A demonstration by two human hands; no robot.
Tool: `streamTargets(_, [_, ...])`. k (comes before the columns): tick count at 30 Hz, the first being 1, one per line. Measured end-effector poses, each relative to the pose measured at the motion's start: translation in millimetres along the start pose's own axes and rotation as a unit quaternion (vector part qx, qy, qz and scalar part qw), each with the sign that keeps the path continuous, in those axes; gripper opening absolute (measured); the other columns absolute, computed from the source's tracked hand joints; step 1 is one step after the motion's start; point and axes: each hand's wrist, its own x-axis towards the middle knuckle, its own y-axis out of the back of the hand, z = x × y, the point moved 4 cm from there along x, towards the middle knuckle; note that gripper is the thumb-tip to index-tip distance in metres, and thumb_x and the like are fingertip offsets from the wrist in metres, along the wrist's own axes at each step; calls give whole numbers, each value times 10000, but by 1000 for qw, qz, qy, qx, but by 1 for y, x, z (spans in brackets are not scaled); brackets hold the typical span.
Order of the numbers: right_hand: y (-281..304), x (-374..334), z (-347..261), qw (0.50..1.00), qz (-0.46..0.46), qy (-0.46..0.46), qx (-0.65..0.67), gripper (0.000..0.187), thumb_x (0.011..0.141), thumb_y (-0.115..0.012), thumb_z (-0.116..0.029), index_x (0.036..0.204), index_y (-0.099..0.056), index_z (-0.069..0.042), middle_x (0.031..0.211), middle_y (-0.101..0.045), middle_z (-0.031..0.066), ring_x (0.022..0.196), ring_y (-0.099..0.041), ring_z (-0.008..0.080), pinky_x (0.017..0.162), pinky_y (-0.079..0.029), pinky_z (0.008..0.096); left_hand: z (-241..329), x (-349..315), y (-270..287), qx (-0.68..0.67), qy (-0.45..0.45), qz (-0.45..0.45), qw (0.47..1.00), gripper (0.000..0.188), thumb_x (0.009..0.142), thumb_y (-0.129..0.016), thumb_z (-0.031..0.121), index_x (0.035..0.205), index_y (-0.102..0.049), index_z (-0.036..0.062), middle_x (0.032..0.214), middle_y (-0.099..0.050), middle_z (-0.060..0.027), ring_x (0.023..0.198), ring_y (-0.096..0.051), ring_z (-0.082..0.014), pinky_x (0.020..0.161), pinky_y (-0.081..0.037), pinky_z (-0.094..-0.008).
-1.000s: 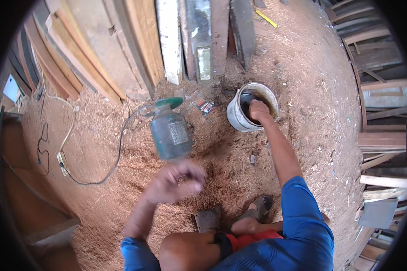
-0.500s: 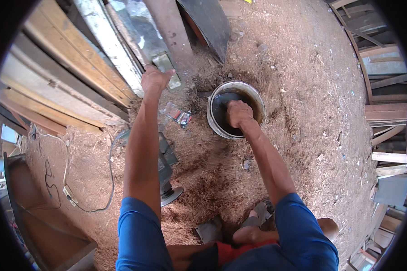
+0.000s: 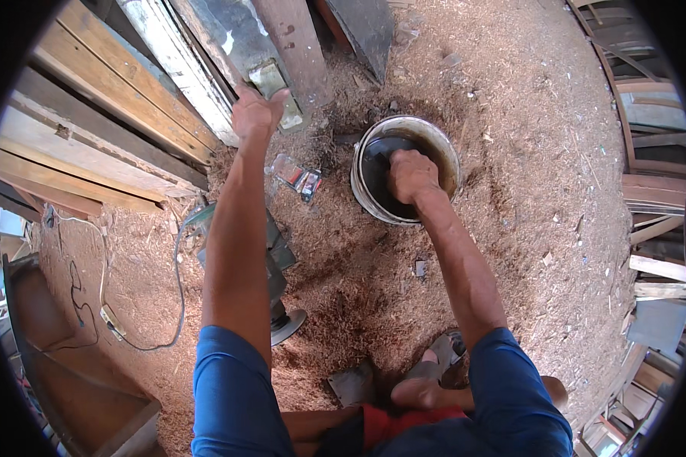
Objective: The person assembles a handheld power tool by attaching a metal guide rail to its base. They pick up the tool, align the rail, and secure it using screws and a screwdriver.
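Observation:
My left hand (image 3: pixel 253 118) rests against the lower end of a weathered painted board (image 3: pixel 240 46), beside a pale rectangular plate (image 3: pixel 268 79) on it. Its thumb is spread to the right, and the other fingers are partly hidden. Reaching down into a whitish round bucket (image 3: pixel 364 190) is my right hand (image 3: pixel 414 177), its fingers curled. Dark liquid (image 3: pixel 381 158) shows inside the bucket. Whatever the right fingers hold, if anything, is hidden below the hand.
Planks (image 3: pixel 122 84) lean at the upper left. A greenish power tool with a disc (image 3: pixel 290 327) lies under my left forearm, its cord (image 3: pixel 177 305) running left. A small clear packet (image 3: pixel 297 177) lies between my arms on sawdust-covered ground. Stacked wood (image 3: pixel 655 190) stands at right.
The view has shifted slightly. My right hand has turned a little inside the bucket, while my left hand stays at the board's lower end.

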Motion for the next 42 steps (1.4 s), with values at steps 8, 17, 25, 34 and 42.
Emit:
streamTargets(8, [-2,-2,-1,1000,0,10,-22,259,830,-585,-68,1042,-730,-33,1104,-701,213,1065,-678,358,915,-551,418,1,12,7,-9,1,-25,1000,1054,748,-712,689,1413,-364,-51,1192,-640,-268,1136,-623,-392,974,-492,-428])
streamTargets(17, [-7,-11,1,999,22,23,20,231,824,-583,-66,991,-742,-49,1061,-708,221,1039,-686,366,906,-554,421,10,4,11,-6,28,-31,999,951,776,-741,611,1403,-384,-7,1214,-639,-258,1153,-620,-384,996,-482,-431])
streamTargets(25, [-4,-14,3,1000,0,8,2,259,835,-592,-95,1048,-733,-53,1127,-700,201,1104,-665,349,958,-527,418,21,9,20,16,42,-77,996,980,758,-743,636,1413,-399,-8,1296,-599,-255,1216,-586,-373,1032,-460,-421])
streamTargets(34, [-24,1,9,995,77,-23,-56,312,919,-504,-170,1159,-694,-107,1182,-689,139,1165,-636,302,1003,-491,402,3,6,61,28,-21,-158,987,936,779,-753,609,1391,-452,-32,1216,-630,-254,1038,-645,-265,828,-567,-348])
streamTargets(42, [-6,-9,11,987,131,87,27,246,855,-610,-215,1004,-701,-41,1097,-681,227,1063,-651,388,945,-525,450,-65,-129,271,-215,-169,-65,960,539,902,-730,194,1347,-518,-24,1009,-675,-126,852,-631,-157,729,-524,-257])
